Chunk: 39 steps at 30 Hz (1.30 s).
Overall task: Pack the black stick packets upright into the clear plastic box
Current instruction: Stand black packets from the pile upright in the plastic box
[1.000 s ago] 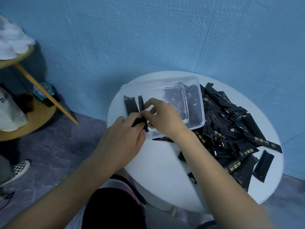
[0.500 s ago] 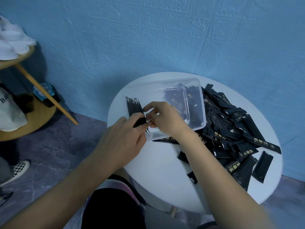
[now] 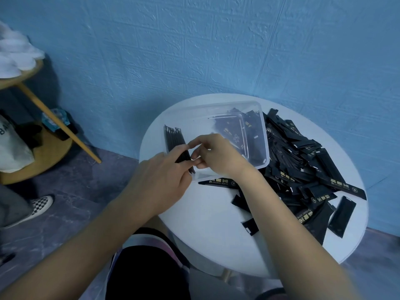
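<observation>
A: What forms the background?
B: A blue wall (image 3: 194, 50) embossed in a brick pattern, above a grey marbled floor (image 3: 75, 191).
A: And at centre?
B: A round white table (image 3: 212, 224), close to that wall.
A: At left?
B: A two-tier wooden stand (image 3: 49, 156) with a slanted leg. White fluffy items (image 3: 15, 55) lie on top, with a white bag (image 3: 10, 148) and a blue packet (image 3: 55, 118) on the lower shelf. A checkered shoe (image 3: 39, 205) rests on the floor nearby.

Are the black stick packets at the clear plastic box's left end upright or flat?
Upright: the black stick packets stand on end in the clear plastic box, against its left wall.
</observation>
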Tool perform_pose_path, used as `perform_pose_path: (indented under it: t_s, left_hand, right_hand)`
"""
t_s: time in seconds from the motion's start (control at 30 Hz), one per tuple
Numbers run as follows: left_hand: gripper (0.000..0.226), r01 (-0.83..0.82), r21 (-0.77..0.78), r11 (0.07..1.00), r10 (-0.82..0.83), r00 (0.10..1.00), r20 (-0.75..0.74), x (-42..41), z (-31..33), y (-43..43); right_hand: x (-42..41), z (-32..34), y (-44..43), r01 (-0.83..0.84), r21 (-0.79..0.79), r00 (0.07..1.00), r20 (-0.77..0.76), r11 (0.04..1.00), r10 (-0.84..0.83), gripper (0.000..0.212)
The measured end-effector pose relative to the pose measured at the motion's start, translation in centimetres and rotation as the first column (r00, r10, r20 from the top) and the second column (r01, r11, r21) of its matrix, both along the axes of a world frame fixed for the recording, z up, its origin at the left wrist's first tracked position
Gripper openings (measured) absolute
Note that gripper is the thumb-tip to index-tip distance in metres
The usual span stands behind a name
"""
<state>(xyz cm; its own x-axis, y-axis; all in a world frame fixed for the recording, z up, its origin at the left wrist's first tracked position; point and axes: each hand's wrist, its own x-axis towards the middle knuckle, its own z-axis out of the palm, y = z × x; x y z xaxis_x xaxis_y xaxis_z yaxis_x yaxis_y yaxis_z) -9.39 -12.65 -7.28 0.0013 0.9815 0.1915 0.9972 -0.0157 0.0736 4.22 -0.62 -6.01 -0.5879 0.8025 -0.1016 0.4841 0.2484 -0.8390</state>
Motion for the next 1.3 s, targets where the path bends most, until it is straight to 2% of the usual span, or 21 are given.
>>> perform_pose_path:
  t_s: [0.13,0.4,0.57,0.67,0.8,0.87,0.93,1.0,1.1,1.2,1.3]
  left_hand:
    - [0.064,-0.001,-0.006,1.000,0.001,1.000,0.009,-0.1,-0.2,0.1]
    - [0.070,0.002,-0.009,1.000,-0.002,1.000,0.010,0.0,0.0,0.3]
    - [0.069,0.001,-0.005,1.000,-0.001,1.000,0.022,-0.2,-0.3,0.6]
    - [0.064,0.002,0.004,1.000,-0.002,0.999,0.036,-0.2,-0.1,0.6]
    - [0.043,-0.005,0.000,1.000,0.005,0.998,0.070,-0.2,0.2,0.9]
    - [0.042,-0.007,0.000,1.000,0.007,0.996,0.085,-0.3,0.3,1.0]
    - [0.042,-0.008,0.003,1.000,0.008,0.995,0.098,-0.3,0.4,1.0]
    - [0.042,-0.010,0.003,1.000,0.009,0.994,0.106,-0.2,0.5,1.0]
    - [0.044,-0.019,-0.021,1.000,0.022,0.994,0.105,-0.1,0.8,1.1]
    - [0.044,-0.020,-0.018,1.000,0.021,0.994,0.111,-0.1,0.8,1.1]
    - [0.043,-0.022,-0.010,1.000,0.023,0.992,0.123,-0.1,0.8,1.1]
  right_hand:
    - [0.9,0.2,-0.1,-0.072,-0.074,0.996,0.042,0.995,0.075,0.036]
    - [1.9,0.8,-0.3,-0.145,0.007,0.978,0.154,0.989,0.142,0.046]
    - [3.0,1.1,-0.8,-0.164,0.035,0.975,0.157,0.986,0.157,0.040]
    - [4.6,1.2,-0.9,-0.154,0.069,0.985,0.088,0.986,0.148,0.036]
    - [7.1,1.7,-1.8,-0.099,0.110,0.986,-0.120,0.989,0.112,0.030]
    - [8.4,1.9,-2.5,-0.064,0.113,0.981,-0.175,0.991,0.083,0.030]
    - [9.7,1.9,-3.2,-0.035,0.161,0.993,-0.105,0.986,0.052,0.028]
    - [10.6,1.9,-3.8,-0.038,0.284,0.994,0.109,0.958,0.007,0.019]
    - [11.0,1.2,-4.8,-0.136,0.466,0.912,0.404,0.874,-0.073,0.012]
    - [10.7,0.0,-5.4,-0.140,0.579,0.876,0.451,0.803,-0.173,0.019]
    - [10.3,-1.1,-5.4,-0.130,0.602,0.853,0.473,0.788,-0.221,0.019]
